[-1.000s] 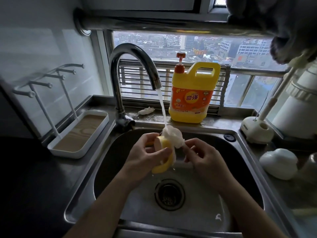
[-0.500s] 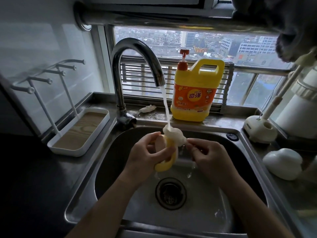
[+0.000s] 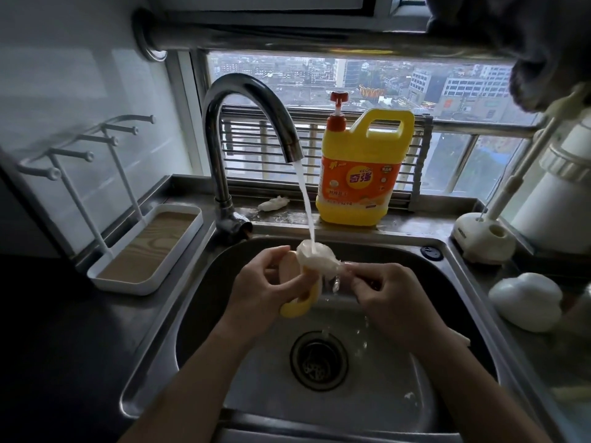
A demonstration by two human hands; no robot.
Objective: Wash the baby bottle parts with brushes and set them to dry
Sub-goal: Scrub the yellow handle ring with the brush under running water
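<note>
Two hands above steel sink basin (image 3: pixel 150 372). Left hand (image 3: pixel 265 282) grips yellow plastic bottle ring (image 3: pixel 303 305). Right hand (image 3: pixel 393 295), fingers curled, pinches edge of white soft teat (image 3: pixel 315 257) between hands, under tap water stream (image 3: pixel 305 199).

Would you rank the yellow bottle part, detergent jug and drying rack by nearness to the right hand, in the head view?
From the right hand:
1. yellow bottle part, just to its left.
2. detergent jug, farther back.
3. drying rack, far left.
</note>
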